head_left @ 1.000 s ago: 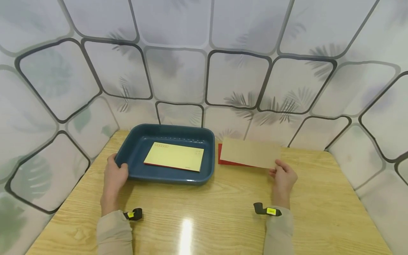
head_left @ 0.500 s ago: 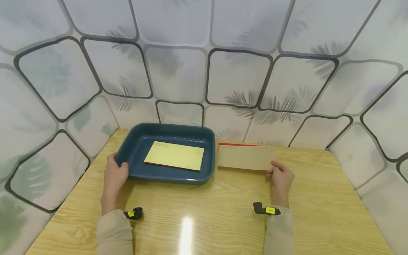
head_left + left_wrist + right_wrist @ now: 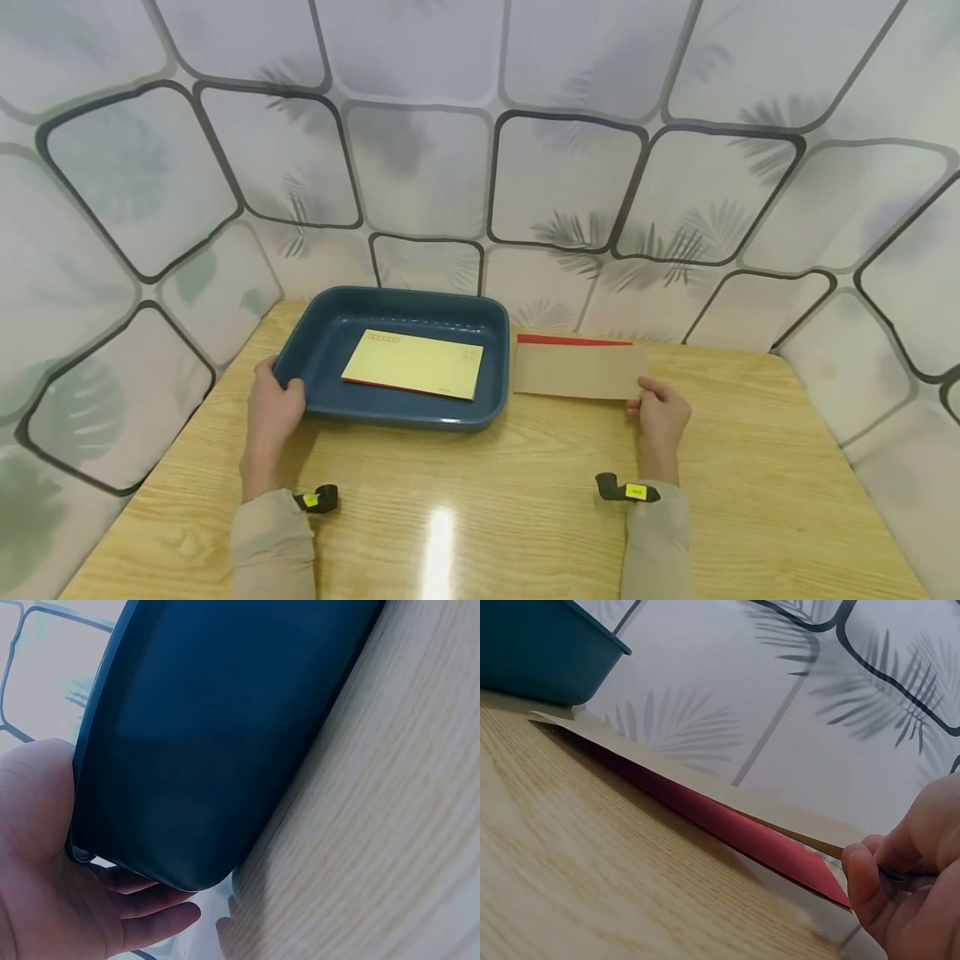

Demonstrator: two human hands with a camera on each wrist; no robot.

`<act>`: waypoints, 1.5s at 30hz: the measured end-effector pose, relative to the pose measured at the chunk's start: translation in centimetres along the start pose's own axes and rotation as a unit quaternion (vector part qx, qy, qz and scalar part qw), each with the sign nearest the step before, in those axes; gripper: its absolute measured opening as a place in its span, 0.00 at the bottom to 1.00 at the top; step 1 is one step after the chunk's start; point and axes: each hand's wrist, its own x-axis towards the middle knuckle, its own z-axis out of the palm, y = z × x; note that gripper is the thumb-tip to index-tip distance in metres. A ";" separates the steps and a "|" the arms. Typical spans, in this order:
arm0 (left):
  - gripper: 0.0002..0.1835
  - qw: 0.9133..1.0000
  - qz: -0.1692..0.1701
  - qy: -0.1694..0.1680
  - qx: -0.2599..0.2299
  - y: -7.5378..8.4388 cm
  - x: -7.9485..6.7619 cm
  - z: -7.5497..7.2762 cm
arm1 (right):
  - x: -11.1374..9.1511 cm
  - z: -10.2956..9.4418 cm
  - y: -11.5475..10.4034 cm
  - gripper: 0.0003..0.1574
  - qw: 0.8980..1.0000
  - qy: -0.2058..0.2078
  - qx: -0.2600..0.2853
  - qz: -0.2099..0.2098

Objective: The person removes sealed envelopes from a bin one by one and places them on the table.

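Left hand (image 3: 276, 408) grips the blue tray (image 3: 397, 412) at 8 o'clock, right hand (image 3: 663, 415) pinches the tan envelope (image 3: 577, 371) by its 4-o'clock corner, just off the tray's 3 o'clock, and friction could drag the red envelope (image 3: 555, 340) beneath along.

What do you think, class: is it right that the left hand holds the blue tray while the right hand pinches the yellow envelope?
Not quite: the head view shows the right hand pinching the tan envelope, not the yellow envelope. The left hand does hold the blue tray.
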 end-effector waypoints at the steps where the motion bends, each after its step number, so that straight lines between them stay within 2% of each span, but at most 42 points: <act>1: 0.35 1.000 -0.001 -0.001 0.000 0.0 0.0 0.0 | 0.0 0.0 0.0 0.21 1.000 0.000 -0.001 0.000; 12: 0.35 1.000 0.001 -0.004 -0.003 0.1 -0.1 -0.1 | 0.2 0.0 0.0 0.22 1.000 -0.004 -0.017 0.001; 23: 0.35 1.000 -0.002 0.001 -0.003 0.2 -0.2 -0.1 | 0.2 0.0 -0.2 0.27 0.998 -0.035 -0.042 -0.010; 29: 0.35 1.000 -0.007 0.001 -0.002 0.4 -0.3 -0.1 | 0.5 0.1 0.0 0.29 0.998 -0.038 -0.059 -0.010; 45: 0.35 1.000 -0.008 0.001 0.002 0.0 0.1 0.0 | 0.9 -0.2 0.1 0.36 0.996 -0.053 -0.067 0.012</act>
